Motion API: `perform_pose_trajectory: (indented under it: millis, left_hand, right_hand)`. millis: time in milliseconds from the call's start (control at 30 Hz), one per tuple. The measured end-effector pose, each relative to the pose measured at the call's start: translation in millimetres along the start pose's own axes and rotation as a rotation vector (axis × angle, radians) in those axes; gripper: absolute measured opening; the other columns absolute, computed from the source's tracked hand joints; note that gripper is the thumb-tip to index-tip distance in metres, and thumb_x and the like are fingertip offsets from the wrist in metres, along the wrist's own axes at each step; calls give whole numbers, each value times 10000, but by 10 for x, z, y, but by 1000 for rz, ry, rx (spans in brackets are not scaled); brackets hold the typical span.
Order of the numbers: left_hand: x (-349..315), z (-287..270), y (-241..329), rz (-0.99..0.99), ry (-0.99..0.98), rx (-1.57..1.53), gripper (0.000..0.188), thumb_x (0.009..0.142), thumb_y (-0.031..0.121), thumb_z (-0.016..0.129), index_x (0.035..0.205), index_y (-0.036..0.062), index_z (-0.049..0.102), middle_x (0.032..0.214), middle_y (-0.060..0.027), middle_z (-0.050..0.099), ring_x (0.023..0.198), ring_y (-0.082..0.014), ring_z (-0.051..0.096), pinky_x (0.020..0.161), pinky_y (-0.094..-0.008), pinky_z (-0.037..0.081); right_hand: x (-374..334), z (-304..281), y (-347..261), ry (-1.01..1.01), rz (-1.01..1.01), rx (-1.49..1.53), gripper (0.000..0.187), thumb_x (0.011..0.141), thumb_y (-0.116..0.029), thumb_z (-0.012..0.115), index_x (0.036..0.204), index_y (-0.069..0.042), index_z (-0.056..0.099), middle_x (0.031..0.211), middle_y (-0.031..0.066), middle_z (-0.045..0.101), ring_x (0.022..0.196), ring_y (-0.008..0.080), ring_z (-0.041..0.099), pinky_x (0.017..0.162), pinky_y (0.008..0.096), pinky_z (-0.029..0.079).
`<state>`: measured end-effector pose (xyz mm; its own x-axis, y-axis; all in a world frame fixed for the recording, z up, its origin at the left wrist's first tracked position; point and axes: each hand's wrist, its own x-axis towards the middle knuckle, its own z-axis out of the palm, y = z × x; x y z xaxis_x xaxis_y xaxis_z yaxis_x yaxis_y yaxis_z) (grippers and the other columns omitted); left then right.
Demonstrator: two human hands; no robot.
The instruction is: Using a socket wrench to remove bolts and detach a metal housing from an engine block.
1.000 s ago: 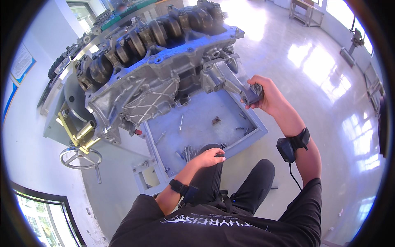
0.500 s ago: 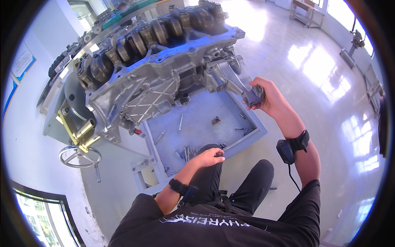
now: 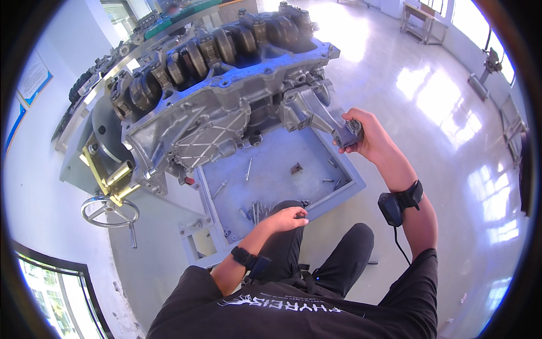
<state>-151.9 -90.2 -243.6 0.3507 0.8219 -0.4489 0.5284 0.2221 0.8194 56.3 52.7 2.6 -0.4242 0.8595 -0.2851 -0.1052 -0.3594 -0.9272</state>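
A grey metal engine block (image 3: 209, 121) with its dark crankshaft (image 3: 209, 51) on top fills the upper left. From the block's right side a cast metal bracket (image 3: 317, 109) sticks out toward me. My right hand (image 3: 367, 134) is closed round the bracket's near end, thumb above and fingers underneath. At the other end the bracket meets the block; whether it is bolted there I cannot tell. My left hand (image 3: 289, 218) lies on my left knee, holding nothing, its fingers loosely bent and resting.
Under the block is a grey metal tray (image 3: 271, 169) with several bolts (image 3: 257, 212) and a small brown part (image 3: 296, 168). A crank handwheel (image 3: 110, 212) belongs to the stand at left. Engine parts lie on a bench (image 3: 180, 20) behind; a table (image 3: 423, 25) stands far right.
The view has shifted slightly. My right hand keeps its hold on the bracket, and the left hand stays on the knee.
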Motion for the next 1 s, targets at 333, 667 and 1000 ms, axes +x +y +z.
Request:
perform_pose_trajectory:
  millis: [333, 667, 1000]
  left_hand:
    - [18, 19, 20, 23, -11, 6, 518, 884, 385, 642, 1260, 39, 558, 1270, -190, 586, 1211, -302, 543, 1015, -387, 426]
    - [32, 64, 57, 41, -3, 34, 523, 881, 388, 642, 1262, 38, 559, 1257, -194, 595, 1202, -301, 552, 1009, -388, 430]
    - [-11, 27, 64, 24, -6, -6, 502, 890, 366, 643, 1256, 34, 560, 1246, -185, 602, 1198, -302, 552, 1025, -391, 424]
  right_hand:
    - [-20, 49, -25, -7, -4, 3, 297, 840, -293, 562, 923, -9, 538, 719, 209, 656, 504, 257, 634, 449, 280, 505]
    - [-15, 43, -10, -25, 4, 1, 306, 835, -301, 572, 926, -11, 541, 726, 207, 662, 518, 265, 642, 449, 285, 499]
    - [-6, -64, 31, -10, 9, 9, 261, 857, -279, 555, 906, -23, 557, 726, 175, 661, 555, 268, 643, 509, 336, 523]
